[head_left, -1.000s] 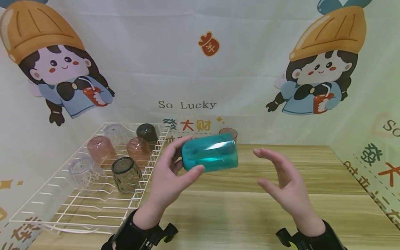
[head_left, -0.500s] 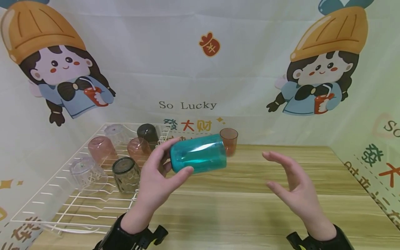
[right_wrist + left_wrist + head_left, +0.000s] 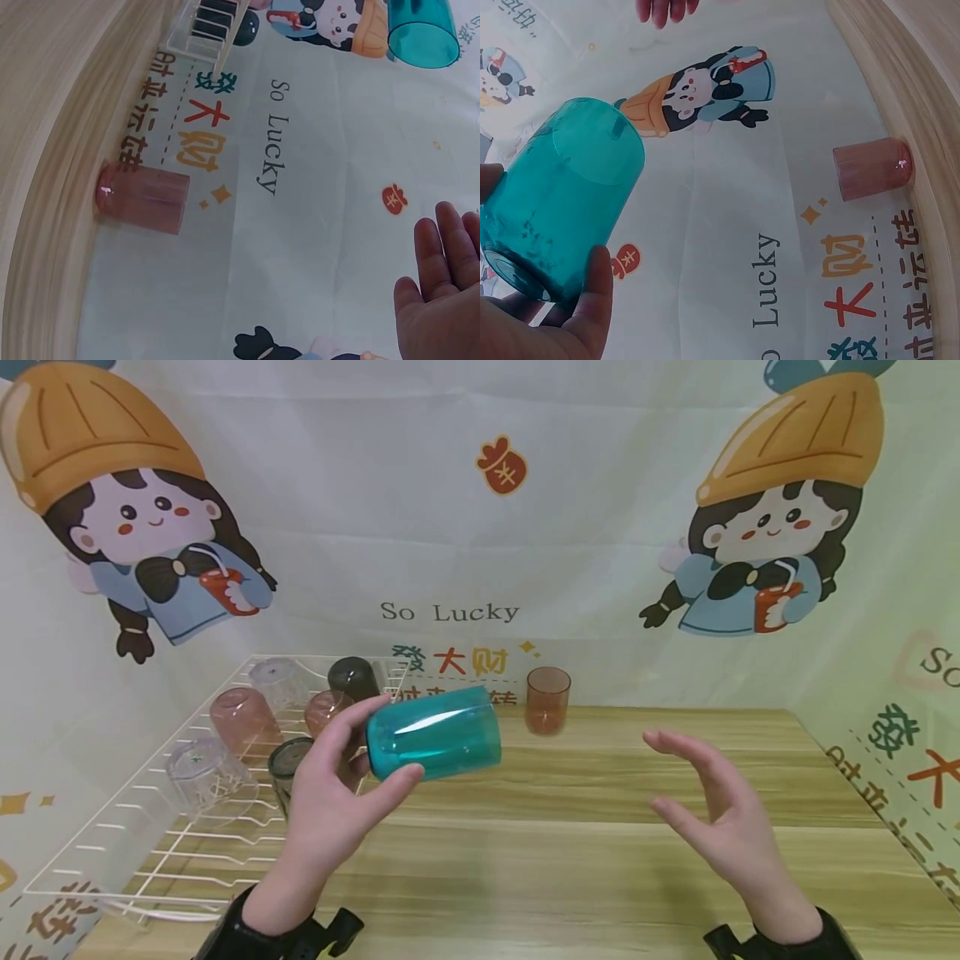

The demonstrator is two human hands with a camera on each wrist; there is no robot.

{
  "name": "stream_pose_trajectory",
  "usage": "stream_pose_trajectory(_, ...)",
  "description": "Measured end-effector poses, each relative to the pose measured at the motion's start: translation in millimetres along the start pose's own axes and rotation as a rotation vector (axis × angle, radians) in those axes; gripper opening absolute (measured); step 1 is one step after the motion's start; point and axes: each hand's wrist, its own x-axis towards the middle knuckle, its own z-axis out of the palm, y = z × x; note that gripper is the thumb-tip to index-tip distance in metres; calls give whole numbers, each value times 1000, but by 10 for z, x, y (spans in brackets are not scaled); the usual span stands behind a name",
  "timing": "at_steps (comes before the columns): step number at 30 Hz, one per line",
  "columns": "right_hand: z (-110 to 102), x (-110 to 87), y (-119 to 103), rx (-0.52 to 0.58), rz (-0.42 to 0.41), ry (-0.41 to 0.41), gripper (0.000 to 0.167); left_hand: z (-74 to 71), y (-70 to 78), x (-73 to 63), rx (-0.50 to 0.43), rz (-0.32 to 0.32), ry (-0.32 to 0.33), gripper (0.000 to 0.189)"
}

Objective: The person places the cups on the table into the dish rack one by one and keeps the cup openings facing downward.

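A see-through teal cup [image 3: 435, 735] lies nearly sideways in the air, its mouth turned to the right. My left hand [image 3: 337, 793] grips it near the base, thumb in front and fingers behind, and overlaps the front right of the rack in the head view. In the left wrist view the teal cup [image 3: 562, 195] tilts with its dark base by the palm. My right hand [image 3: 720, 827] is held above the right side of the table, fingers and thumb apart, with nothing in it. A pinkish-brown cup [image 3: 547, 702] stands upright at the table's back edge.
A white wire rack [image 3: 172, 860] stands on the left of the wooden table [image 3: 585, 877]. Several cups sit upside down on it, among them a pink cup [image 3: 243, 722], a clear cup [image 3: 206, 772] and a black cup [image 3: 352, 677]. A printed cloth [image 3: 585, 568] hangs behind.
My left hand has carried the teal cup leftward toward the rack, uncovering the pinkish-brown cup behind. My right hand has drifted right and slightly down.
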Motion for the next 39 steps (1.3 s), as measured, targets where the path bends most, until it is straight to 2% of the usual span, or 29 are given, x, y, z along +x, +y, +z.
stream_pose_trajectory(9, -33, -68, -36, -165, 174, -30, 63, -119, -57, -17, 60, -30, 41, 64)
stream_pose_trajectory(12, -43, -86, -23, -202, 183, -48, 63, -156, -68, -26, 53, -30, 45, 63)
stream_pose_trajectory(19, -77, -129, 19, -272, 183, -88, 64, -250, -77, -45, 102, -42, 58, 63)
stream_pose_trajectory(27, -111, -183, 69, -259, 282, -98, 64, -392, -107, -62, 130, -54, 70, 62)
stream_pose_trajectory(34, -129, -221, 117, -326, 210, -122, 63, -507, -133, -91, 181, -63, 59, 61)
stream_pose_trajectory(39, -150, -254, 144, -355, 244, -127, 63, -575, -155, -132, 231, -96, 51, 62)
